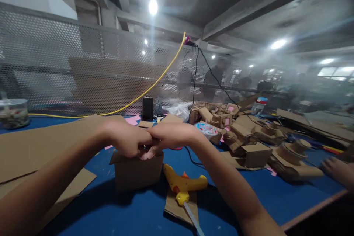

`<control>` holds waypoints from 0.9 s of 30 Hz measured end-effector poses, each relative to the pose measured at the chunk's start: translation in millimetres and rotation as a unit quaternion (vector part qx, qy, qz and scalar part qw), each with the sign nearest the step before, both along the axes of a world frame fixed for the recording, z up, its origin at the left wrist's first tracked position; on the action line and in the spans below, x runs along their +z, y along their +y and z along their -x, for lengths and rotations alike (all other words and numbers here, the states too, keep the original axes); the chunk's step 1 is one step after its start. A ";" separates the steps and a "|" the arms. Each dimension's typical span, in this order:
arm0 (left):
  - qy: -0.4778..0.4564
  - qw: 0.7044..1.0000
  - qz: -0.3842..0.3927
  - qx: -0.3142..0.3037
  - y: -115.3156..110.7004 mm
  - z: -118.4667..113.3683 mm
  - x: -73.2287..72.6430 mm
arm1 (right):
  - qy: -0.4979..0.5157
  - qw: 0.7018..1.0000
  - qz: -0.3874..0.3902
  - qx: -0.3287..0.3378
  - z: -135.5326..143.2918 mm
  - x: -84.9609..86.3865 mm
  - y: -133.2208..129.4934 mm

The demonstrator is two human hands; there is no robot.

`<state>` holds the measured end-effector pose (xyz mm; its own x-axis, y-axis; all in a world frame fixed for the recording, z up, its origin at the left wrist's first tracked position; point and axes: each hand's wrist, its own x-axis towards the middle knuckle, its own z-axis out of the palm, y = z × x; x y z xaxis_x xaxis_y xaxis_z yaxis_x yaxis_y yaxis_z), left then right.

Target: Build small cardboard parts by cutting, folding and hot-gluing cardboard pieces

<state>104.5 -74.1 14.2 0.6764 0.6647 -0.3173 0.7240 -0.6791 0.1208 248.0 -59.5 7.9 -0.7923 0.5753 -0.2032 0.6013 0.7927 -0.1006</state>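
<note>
My left hand (125, 141) and my right hand (173, 136) meet over the near top edge of a small brown cardboard box (138, 175). Both hands are closed, with bent fingertips touching one another and pinching at that edge; the exact grip is partly hidden. Just right of the box, a yellow hot glue gun (184, 184) rests on a flat cardboard piece (179, 208). A whitish glue stick (192, 217) sticks out of its rear towards me.
Large cardboard sheets (55, 140) cover the left of the blue table (132, 217). Several shaped cardboard pieces (238, 129) are heaped at the right. A yellow cable (155, 84) crosses before a perforated metal screen (110, 77). Another person's hand (337, 169) is at the right edge.
</note>
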 end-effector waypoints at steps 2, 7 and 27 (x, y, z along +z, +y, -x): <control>0.029 1.000 -0.007 0.011 -1.7 -1.6 0.8 | 0.002 1.000 0.004 -0.001 -0.2 0.6 -0.4; 0.049 0.998 -0.029 0.019 -3.6 -0.1 -0.6 | 0.049 0.996 0.069 0.022 -3.6 -2.4 10.0; 0.075 0.997 0.005 0.002 -10.6 -1.8 7.8 | 0.039 0.987 0.145 0.049 -15.6 4.5 13.5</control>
<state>106.3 -84.7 22.0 0.6184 0.6629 -0.4221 0.7366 -0.6761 0.0173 263.5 -46.0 12.4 -0.8614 0.4211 -0.2839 0.5039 0.7783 -0.3746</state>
